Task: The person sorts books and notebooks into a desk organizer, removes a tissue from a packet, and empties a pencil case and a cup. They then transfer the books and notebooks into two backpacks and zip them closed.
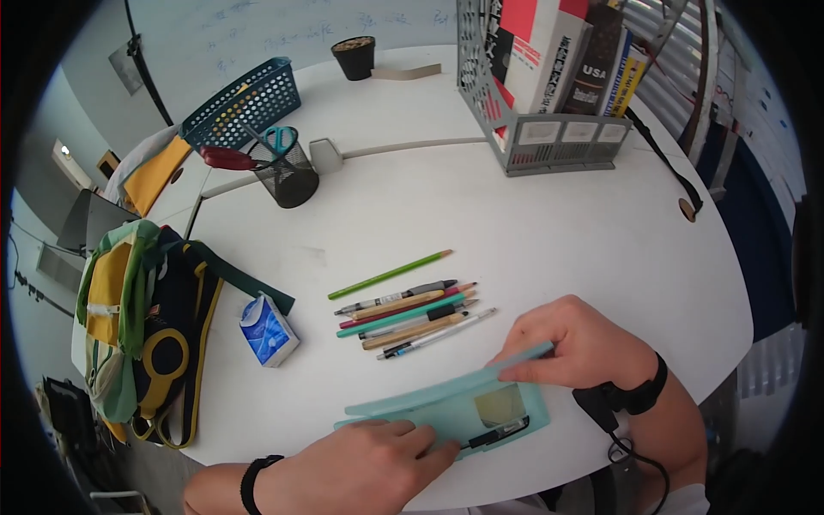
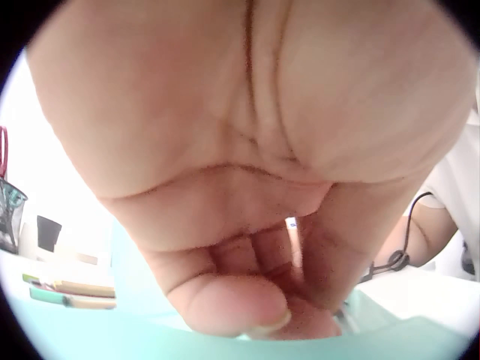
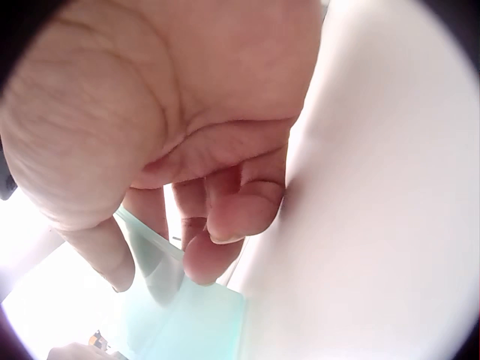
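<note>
An aqua pencil case (image 1: 446,403) lies at the table's near edge with its lid raised. Inside show a black pen (image 1: 493,436) and a yellowish square (image 1: 500,407). My right hand (image 1: 575,348) pinches the right end of the lid (image 3: 154,244) between thumb and fingers. My left hand (image 1: 360,468) reaches over the left part of the case, fingers bent, fingertips (image 2: 232,304) just behind the rim in the left wrist view. One fingertip is right at the black pen's end; whether it is gripped I cannot tell. Several pens and pencils (image 1: 403,322) lie beyond the case.
A blue-and-white packet (image 1: 269,330) and a green-yellow backpack (image 1: 142,335) stand at left. Farther back are a mesh pen cup (image 1: 290,182) with scissors, a teal basket (image 1: 245,105), a small black pot (image 1: 354,60) and a grey book rack (image 1: 562,159) with books.
</note>
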